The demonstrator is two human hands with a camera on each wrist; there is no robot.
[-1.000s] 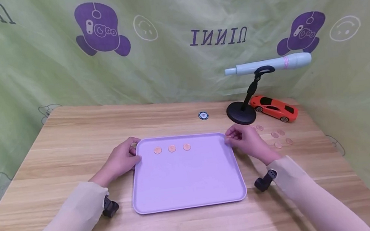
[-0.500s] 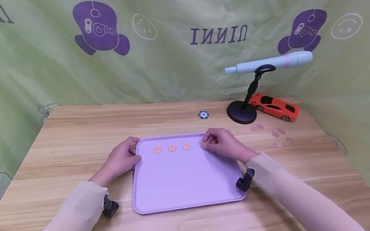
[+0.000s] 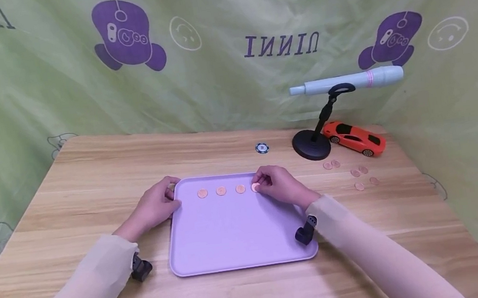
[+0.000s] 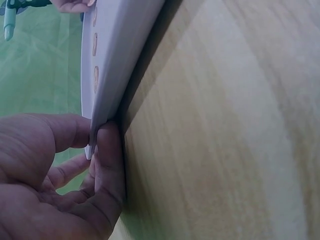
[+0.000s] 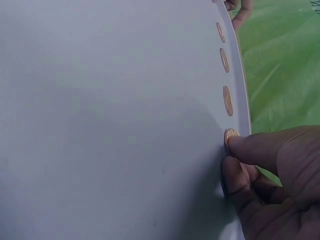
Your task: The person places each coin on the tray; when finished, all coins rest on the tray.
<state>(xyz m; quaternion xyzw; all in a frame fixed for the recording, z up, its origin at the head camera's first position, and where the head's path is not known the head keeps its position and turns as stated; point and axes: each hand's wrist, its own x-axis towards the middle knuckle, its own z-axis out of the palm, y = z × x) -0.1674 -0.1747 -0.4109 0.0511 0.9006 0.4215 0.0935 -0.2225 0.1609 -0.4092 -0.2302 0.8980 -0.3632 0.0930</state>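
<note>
The right hand [image 3: 280, 187] pinches a coin [image 3: 254, 187] between thumb and forefinger, setting it flat on the purple tray [image 3: 240, 233] near the tray's far edge. It sits just beside three more coins [image 3: 221, 191] lying in a row to its left. The left hand [image 3: 156, 206] grips the tray's far left corner, thumb on the rim, fingers curled beneath. The tray lies on a wooden table [image 3: 90, 177]. Well apart to the right are loose coins [image 3: 358, 174], an orange toy car [image 3: 354, 138] and a black stand [image 3: 312, 146]

Head cam: high, faces fwd/down. Wrist cams: close, low; all share tray [image 3: 240, 228].
</note>
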